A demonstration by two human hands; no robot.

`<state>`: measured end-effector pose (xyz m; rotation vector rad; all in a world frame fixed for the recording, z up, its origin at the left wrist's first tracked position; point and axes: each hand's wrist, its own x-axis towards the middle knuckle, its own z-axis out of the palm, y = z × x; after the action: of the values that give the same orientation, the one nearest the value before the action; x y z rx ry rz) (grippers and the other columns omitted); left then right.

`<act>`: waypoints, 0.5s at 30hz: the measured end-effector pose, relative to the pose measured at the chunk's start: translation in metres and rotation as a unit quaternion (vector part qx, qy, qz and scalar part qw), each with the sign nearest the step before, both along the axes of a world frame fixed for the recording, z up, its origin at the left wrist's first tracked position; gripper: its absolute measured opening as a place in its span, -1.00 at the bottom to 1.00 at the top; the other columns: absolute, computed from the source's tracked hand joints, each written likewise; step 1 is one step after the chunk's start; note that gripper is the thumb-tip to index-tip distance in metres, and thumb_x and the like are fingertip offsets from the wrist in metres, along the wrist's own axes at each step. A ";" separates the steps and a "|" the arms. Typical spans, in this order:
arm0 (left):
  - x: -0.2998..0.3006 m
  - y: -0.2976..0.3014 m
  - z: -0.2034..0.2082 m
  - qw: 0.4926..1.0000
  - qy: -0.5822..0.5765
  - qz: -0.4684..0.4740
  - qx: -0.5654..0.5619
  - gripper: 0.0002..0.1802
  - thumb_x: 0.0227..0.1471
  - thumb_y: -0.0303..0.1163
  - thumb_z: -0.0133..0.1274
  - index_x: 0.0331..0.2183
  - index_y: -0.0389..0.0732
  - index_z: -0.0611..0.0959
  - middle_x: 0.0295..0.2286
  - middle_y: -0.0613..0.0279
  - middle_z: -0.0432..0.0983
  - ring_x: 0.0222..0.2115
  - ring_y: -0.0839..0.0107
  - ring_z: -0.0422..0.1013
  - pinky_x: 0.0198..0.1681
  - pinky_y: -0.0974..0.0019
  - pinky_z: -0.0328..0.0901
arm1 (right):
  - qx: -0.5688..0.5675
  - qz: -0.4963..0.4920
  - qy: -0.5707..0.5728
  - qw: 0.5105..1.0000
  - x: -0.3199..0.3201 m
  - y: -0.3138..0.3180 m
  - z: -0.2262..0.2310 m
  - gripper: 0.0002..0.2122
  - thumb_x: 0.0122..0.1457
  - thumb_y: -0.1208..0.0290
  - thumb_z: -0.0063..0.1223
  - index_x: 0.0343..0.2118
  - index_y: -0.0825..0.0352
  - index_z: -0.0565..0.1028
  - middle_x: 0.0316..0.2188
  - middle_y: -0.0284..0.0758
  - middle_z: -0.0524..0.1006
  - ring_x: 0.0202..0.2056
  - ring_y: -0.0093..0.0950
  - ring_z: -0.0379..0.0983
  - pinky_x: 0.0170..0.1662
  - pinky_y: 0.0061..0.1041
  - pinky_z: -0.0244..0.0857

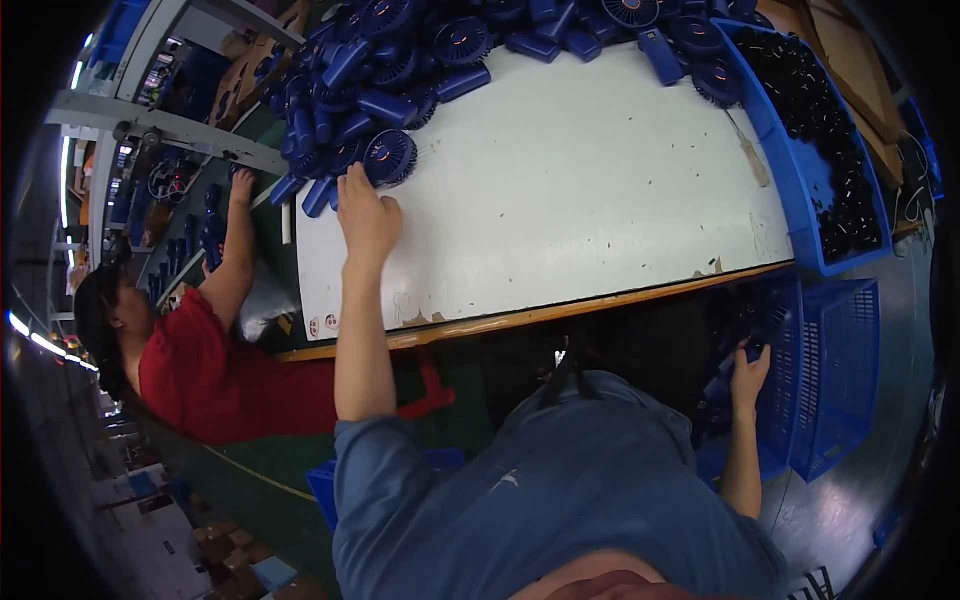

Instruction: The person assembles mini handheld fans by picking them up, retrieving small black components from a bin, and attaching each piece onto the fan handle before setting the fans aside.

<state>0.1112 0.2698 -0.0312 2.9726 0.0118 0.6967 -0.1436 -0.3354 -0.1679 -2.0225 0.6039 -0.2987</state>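
Observation:
My left hand [368, 222] reaches to the near edge of a heap of dark blue handheld fans [385, 105]. Its fingertips touch or hover just beside one fan with a round grille [390, 158]; the fingers are stretched forward and the thumb stands apart, with nothing seen between them. Low on my right, my right hand [748, 378] is down at a blue plastic crate [790, 400]. Its fingers are closed around a dark blue piece that looks like a handheld fan [754, 350], mostly hidden by the hand and shadow. More dark blue pieces lie dimly beside it.
The white tabletop [560, 190] carries small dark specks and a brush-like tool [748, 150]. A blue tray [775, 130] of small black parts stands at its right end. On my left, a co-worker in red [200, 360] reaches toward a line of blue fans beside a metal frame [180, 130].

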 end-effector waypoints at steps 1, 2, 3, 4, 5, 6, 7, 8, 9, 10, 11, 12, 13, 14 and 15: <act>0.003 0.014 0.000 0.998 0.047 0.020 -0.022 -0.24 -0.06 -0.43 0.07 0.18 -0.44 0.25 0.14 -0.22 0.22 0.20 -0.16 0.10 0.26 -0.03 0.03 | -0.056 -0.015 0.074 0.996 -0.004 -0.018 -0.020 -0.58 0.03 0.52 0.14 -0.02 0.51 0.41 -0.18 -0.07 0.53 -0.13 -0.28 0.46 0.04 -0.47 0.26; 0.007 0.018 0.001 0.994 0.093 0.036 -0.047 -0.23 -0.06 -0.41 0.07 0.18 -0.41 0.25 0.14 -0.19 0.23 0.19 -0.15 0.11 0.25 -0.03 0.06 | -0.113 -0.053 0.120 0.985 -0.016 -0.039 -0.055 -0.58 0.02 0.48 0.16 -0.02 0.51 0.41 -0.17 -0.01 0.53 -0.11 -0.22 0.48 0.04 -0.42 0.27; 0.010 0.009 0.006 0.996 0.080 0.027 -0.016 -0.28 -0.07 -0.34 0.13 0.13 -0.39 0.35 0.08 -0.12 0.29 0.13 -0.10 0.18 0.18 -0.01 0.13 | -0.169 -0.093 0.167 0.967 -0.032 -0.058 -0.091 -0.57 0.02 0.45 0.17 -0.03 0.50 0.41 -0.17 0.06 0.53 -0.09 -0.15 0.49 0.03 -0.37 0.29; 0.013 0.004 0.014 0.997 0.076 0.028 -0.017 -0.28 -0.07 -0.34 0.13 0.13 -0.39 0.35 0.08 -0.12 0.29 0.13 -0.10 0.18 0.18 -0.01 0.13 | -0.169 -0.094 0.163 0.968 -0.046 -0.074 -0.117 -0.57 0.02 0.45 0.17 -0.03 0.50 0.41 -0.17 0.06 0.53 -0.09 -0.15 0.49 0.03 -0.37 0.29; 0.015 -0.001 0.022 0.993 0.110 0.027 -0.028 -0.31 -0.09 -0.31 0.16 0.08 -0.40 0.41 0.04 -0.11 0.32 0.10 -0.08 0.21 0.15 -0.02 0.15 | -0.193 -0.088 0.226 0.951 -0.060 -0.088 -0.137 -0.57 0.01 0.44 0.18 -0.04 0.50 0.43 -0.16 0.05 0.53 -0.08 -0.12 0.49 0.03 -0.33 0.30; 0.014 0.000 0.028 0.989 0.143 0.031 -0.036 -0.35 -0.10 -0.28 0.19 0.02 -0.41 0.47 0.01 -0.09 0.34 0.06 -0.05 0.24 0.12 -0.02 0.18 | -0.214 -0.076 0.287 0.931 -0.057 -0.087 -0.138 -0.56 0.00 0.43 0.19 -0.04 0.50 0.44 -0.14 0.05 0.53 -0.06 -0.09 0.48 0.03 -0.30 0.30; 0.013 0.005 0.028 0.989 0.138 0.036 -0.035 -0.35 -0.10 -0.28 0.19 0.02 -0.41 0.47 0.01 -0.09 0.34 0.06 -0.05 0.24 0.12 -0.02 0.18 | -0.214 -0.073 0.282 0.933 -0.052 -0.088 -0.138 -0.56 0.00 0.43 0.19 -0.04 0.50 0.44 -0.14 0.05 0.53 -0.06 -0.09 0.48 0.03 -0.30 0.30; 0.012 0.010 0.026 0.988 0.139 0.017 -0.060 -0.43 -0.12 -0.27 0.21 -0.10 -0.40 0.50 -0.12 -0.11 0.41 -0.06 -0.06 0.33 0.03 0.02 0.25 | -0.189 -0.030 0.318 0.928 -0.050 -0.090 -0.136 -0.59 0.04 0.42 0.17 -0.04 0.50 0.45 -0.14 0.02 0.54 -0.08 -0.12 0.50 0.02 -0.32 0.32; 0.012 0.014 0.025 0.987 0.140 -0.002 -0.084 -0.51 -0.15 -0.25 0.24 -0.22 -0.39 0.53 -0.24 -0.13 0.49 -0.18 -0.07 0.41 -0.06 0.07 0.33 | -0.165 0.013 0.355 0.920 -0.046 -0.090 -0.130 -0.61 0.08 0.42 0.14 -0.04 0.50 0.47 -0.13 -0.01 0.55 -0.09 -0.14 0.51 0.01 -0.34 0.34; 0.008 0.001 0.032 0.968 0.213 0.061 -0.121 -0.45 -0.17 -0.24 0.27 -0.20 -0.39 0.47 -0.29 -0.17 0.53 -0.26 -0.09 0.47 -0.14 0.08 0.37 | -0.165 0.012 0.353 0.921 -0.039 -0.083 -0.122 -0.61 0.08 0.42 0.14 -0.04 0.50 0.47 -0.13 -0.01 0.55 -0.09 -0.14 0.51 0.01 -0.34 0.34; -0.002 -0.007 0.031 0.964 0.208 0.056 -0.158 -0.39 -0.18 -0.23 0.28 -0.16 -0.40 0.44 -0.27 -0.18 0.54 -0.25 -0.08 0.49 -0.13 0.08 0.38 | -0.086 0.031 0.221 0.971 -0.024 -0.064 -0.103 -0.66 0.12 0.44 0.13 -0.06 0.49 0.47 -0.16 -0.08 0.57 -0.12 -0.26 0.52 -0.02 -0.40 0.35; -0.015 -0.016 0.029 0.958 0.203 0.049 -0.195 -0.34 -0.18 -0.22 0.29 -0.11 -0.41 0.41 -0.25 -0.20 0.54 -0.24 -0.06 0.50 -0.13 0.09 0.38 | -0.005 0.049 0.084 0.995 -0.007 -0.040 -0.077 -0.70 0.16 0.47 0.12 -0.07 0.48 0.48 -0.19 -0.15 0.58 -0.16 -0.37 0.53 -0.06 -0.46 0.36; -0.029 -0.032 0.026 0.945 0.187 0.022 -0.269 -0.28 -0.21 -0.24 0.32 -0.07 -0.42 0.39 -0.26 -0.16 0.55 -0.25 0.05 0.52 -0.13 0.15 0.40 | 0.031 0.081 0.061 0.994 0.013 -0.006 -0.034 -0.74 0.20 0.48 0.08 -0.07 0.47 0.48 -0.20 -0.19 0.58 -0.18 -0.45 0.52 -0.07 -0.51 0.36; -0.041 -0.058 0.027 0.912 0.214 0.014 -0.348 -0.28 -0.25 -0.29 0.36 -0.07 -0.40 0.41 -0.24 -0.07 0.55 -0.25 0.18 0.51 -0.14 0.22 0.40 | 0.065 0.108 0.040 0.991 0.031 0.034 0.014 -0.77 0.25 0.49 0.05 -0.07 0.45 0.49 -0.22 -0.24 0.58 -0.19 -0.52 0.50 -0.08 -0.56 0.36; -0.057 -0.086 0.022 0.858 0.203 -0.027 -0.470 -0.33 -0.25 -0.32 0.38 -0.10 -0.35 0.46 -0.25 0.06 0.55 -0.27 0.30 0.49 -0.17 0.25 0.39 | 0.124 0.137 0.006 0.983 0.043 0.069 0.048 -0.77 0.25 0.50 0.04 -0.06 0.43 0.49 -0.22 -0.28 0.57 -0.20 -0.55 0.49 -0.06 -0.57 0.36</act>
<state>0.0538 0.1836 -0.0095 2.0804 0.2264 -0.0111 -0.1005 -0.2661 -0.1195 -1.8389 0.3443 -0.0424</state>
